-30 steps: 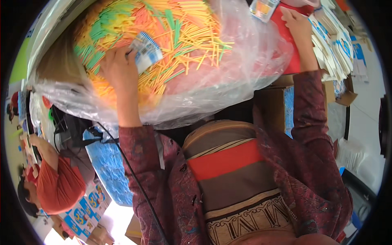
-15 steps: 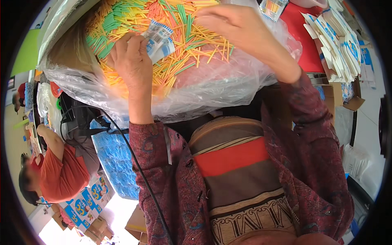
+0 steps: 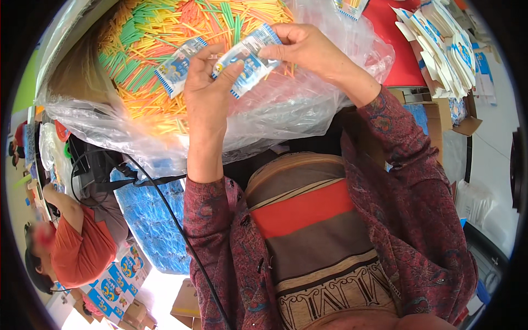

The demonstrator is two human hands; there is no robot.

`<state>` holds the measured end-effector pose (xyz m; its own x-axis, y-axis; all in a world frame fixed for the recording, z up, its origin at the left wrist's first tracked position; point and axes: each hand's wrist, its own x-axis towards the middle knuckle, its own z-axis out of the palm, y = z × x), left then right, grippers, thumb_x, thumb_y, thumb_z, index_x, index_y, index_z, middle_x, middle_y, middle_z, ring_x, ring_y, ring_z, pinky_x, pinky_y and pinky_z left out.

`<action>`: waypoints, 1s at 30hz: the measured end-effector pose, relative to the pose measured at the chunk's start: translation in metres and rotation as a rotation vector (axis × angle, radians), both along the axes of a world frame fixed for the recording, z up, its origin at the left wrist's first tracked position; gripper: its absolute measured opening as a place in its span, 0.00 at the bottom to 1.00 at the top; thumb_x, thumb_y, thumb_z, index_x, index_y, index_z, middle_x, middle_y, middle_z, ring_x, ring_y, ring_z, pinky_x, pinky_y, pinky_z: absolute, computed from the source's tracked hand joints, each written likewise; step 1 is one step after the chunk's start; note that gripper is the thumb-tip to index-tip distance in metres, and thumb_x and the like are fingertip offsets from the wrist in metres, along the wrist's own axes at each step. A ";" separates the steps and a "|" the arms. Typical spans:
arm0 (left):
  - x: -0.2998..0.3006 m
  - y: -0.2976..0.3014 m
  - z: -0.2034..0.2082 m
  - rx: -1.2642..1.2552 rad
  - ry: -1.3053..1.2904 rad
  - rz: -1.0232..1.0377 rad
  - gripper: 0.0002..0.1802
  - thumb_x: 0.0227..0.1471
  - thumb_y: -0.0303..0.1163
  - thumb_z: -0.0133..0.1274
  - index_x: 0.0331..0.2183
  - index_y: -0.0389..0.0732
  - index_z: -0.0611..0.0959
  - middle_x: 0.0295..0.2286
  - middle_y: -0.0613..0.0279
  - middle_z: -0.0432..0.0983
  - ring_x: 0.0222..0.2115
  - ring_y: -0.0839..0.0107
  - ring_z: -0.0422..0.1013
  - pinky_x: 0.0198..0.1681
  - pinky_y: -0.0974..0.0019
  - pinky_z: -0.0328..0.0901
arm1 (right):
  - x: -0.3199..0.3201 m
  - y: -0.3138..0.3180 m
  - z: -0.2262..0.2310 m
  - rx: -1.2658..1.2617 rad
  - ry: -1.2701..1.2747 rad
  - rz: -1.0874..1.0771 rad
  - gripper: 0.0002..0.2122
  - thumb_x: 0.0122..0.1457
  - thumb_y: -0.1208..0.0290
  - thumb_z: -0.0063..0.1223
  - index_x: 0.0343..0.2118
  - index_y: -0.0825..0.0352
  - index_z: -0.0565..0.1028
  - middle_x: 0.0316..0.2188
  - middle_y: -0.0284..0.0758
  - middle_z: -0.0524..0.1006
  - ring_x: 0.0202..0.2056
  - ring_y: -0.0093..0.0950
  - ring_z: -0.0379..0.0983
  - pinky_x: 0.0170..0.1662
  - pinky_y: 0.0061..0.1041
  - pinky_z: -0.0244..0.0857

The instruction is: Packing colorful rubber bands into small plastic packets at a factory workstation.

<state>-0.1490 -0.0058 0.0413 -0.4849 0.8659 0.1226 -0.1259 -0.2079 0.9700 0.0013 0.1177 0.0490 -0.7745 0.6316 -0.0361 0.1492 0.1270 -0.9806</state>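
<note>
Above a heap of thin coloured sticks, both my hands are closed on a small blue-and-white packet. My left hand has its thumb pressed on the packet's lower left part. At the packet's upper right end, my right hand pinches it between thumb and fingers. A second blue-and-white packet sits tilted beside my left fingers, partly behind them. Whether those fingers also grip it, I cannot tell. The sticks are yellow, orange, pink and green, in a box lined with clear plastic.
At the far right, a stack of flat white-and-blue cartons rests by a red surface. Another packet lies at the top. A blue-wrapped bundle stands on the left, near a black cable. A co-worker in orange is at far left.
My right hand has come down and left and now pinches a packet. My left hand has moved right. Two packets now show apart near it, where they were bunched at its fingers.
</note>
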 end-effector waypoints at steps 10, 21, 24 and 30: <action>0.007 -0.003 -0.013 -0.132 0.235 -0.061 0.07 0.54 0.25 0.54 0.36 0.35 0.80 0.31 0.66 0.76 0.34 0.83 0.68 0.35 0.79 0.63 | 0.016 -0.014 -0.008 0.126 -0.185 -0.089 0.12 0.58 0.62 0.56 0.33 0.66 0.81 0.15 0.22 0.69 0.18 0.11 0.61 0.21 0.14 0.54; 0.002 -0.005 -0.028 -0.135 0.345 -0.004 0.04 0.51 0.25 0.56 0.31 0.34 0.80 0.27 0.67 0.73 0.27 0.82 0.67 0.31 0.76 0.63 | -0.014 0.041 0.017 0.896 -0.216 -0.125 0.14 0.54 0.60 0.57 0.31 0.68 0.79 0.19 0.34 0.74 0.22 0.29 0.72 0.26 0.28 0.65; 0.007 -0.005 -0.027 -0.094 0.410 0.010 0.04 0.50 0.25 0.57 0.29 0.34 0.80 0.26 0.67 0.71 0.25 0.81 0.66 0.31 0.76 0.62 | -0.028 0.061 0.001 1.439 -0.264 -0.232 0.11 0.59 0.65 0.49 0.28 0.69 0.75 0.27 0.40 0.76 0.32 0.31 0.75 0.34 0.30 0.68; 0.007 -0.009 -0.029 -0.082 0.357 0.026 0.04 0.49 0.25 0.58 0.28 0.35 0.80 0.25 0.66 0.70 0.25 0.80 0.66 0.31 0.76 0.62 | -0.050 0.062 -0.011 1.331 -0.503 -0.259 0.11 0.53 0.66 0.53 0.32 0.69 0.76 0.32 0.41 0.76 0.32 0.40 0.76 0.35 0.36 0.71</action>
